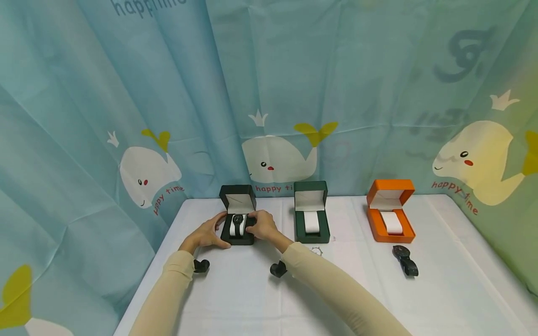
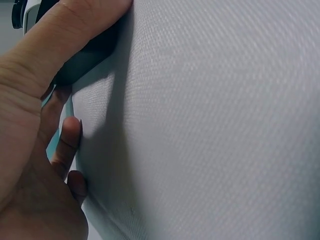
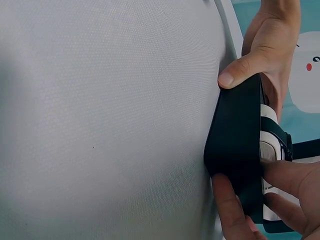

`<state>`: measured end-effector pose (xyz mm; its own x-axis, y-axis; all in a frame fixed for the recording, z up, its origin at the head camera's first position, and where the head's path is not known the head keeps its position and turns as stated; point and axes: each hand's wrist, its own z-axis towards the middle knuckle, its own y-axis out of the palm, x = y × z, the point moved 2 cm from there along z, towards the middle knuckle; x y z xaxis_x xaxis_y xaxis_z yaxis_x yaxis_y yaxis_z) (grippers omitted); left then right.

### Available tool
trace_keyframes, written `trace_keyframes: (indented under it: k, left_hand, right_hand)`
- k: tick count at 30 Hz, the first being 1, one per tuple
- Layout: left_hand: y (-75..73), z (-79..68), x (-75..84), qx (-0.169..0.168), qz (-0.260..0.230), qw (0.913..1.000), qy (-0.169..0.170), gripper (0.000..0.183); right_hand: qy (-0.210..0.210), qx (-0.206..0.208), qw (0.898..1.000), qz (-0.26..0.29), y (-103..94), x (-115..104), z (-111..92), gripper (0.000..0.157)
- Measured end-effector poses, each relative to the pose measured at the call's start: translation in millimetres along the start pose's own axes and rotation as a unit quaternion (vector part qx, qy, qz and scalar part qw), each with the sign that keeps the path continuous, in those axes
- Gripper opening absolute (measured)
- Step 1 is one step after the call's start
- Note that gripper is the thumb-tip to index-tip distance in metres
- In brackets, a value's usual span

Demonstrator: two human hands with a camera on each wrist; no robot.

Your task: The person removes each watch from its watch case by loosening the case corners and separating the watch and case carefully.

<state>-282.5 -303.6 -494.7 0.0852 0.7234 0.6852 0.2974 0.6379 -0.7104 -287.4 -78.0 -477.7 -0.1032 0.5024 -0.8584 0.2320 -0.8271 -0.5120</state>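
A black watch box (image 1: 242,239) stands with its lid raised at the table's left. A black watch (image 1: 238,219) wraps a white cushion inside it. My left hand (image 1: 207,234) holds the box's left side, its thumb at the front lower corner, as the right wrist view also shows. At the box's right side is my right hand (image 1: 264,226). In the right wrist view, one digit of that hand lies on the outer wall of the box, while other fingers (image 3: 287,176) reach over the rim to the cushion (image 3: 268,150). The left wrist view shows mostly tablecloth.
An open green watch box (image 1: 312,238) and an open orange watch box (image 1: 392,237) stand further right, each with a white cushion. A black-strapped watch (image 1: 405,259) lies before the orange box. Beside my right sleeve, a pale watch (image 1: 316,250) is partly hidden. A whale-print curtain (image 1: 269,93) hangs behind.
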Motion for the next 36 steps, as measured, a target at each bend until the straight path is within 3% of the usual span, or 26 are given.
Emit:
trace_keyframes:
  k: [11, 23, 32, 36]
  left_hand:
    - [1.0, -2.3, 6.8, -0.014, 0.021, 0.9996, -0.010, 0.121]
    - [-2.2, -8.8, 9.7, -0.006, 0.069, 0.9974, -0.020, 0.120]
    - [-14.0, -20.6, 15.8, 0.006, 0.052, 0.9971, 0.056, 0.113]
    - [-15.9, -23.1, 15.7, 0.015, 0.041, 0.9971, 0.063, 0.110]
  right_hand:
    - [-0.017, 0.007, 1.000, -0.020, -0.3, 0, -1, 0.042]
    - [-0.027, 0.010, 0.999, -0.044, 1.9, 1, 2, 0.041]
    - [-0.021, 0.012, 0.999, -0.045, -1.2, 0, -1, 0.041]
    - [-0.022, 0.009, 0.999, -0.042, -1.6, -1, -2, 0.041]
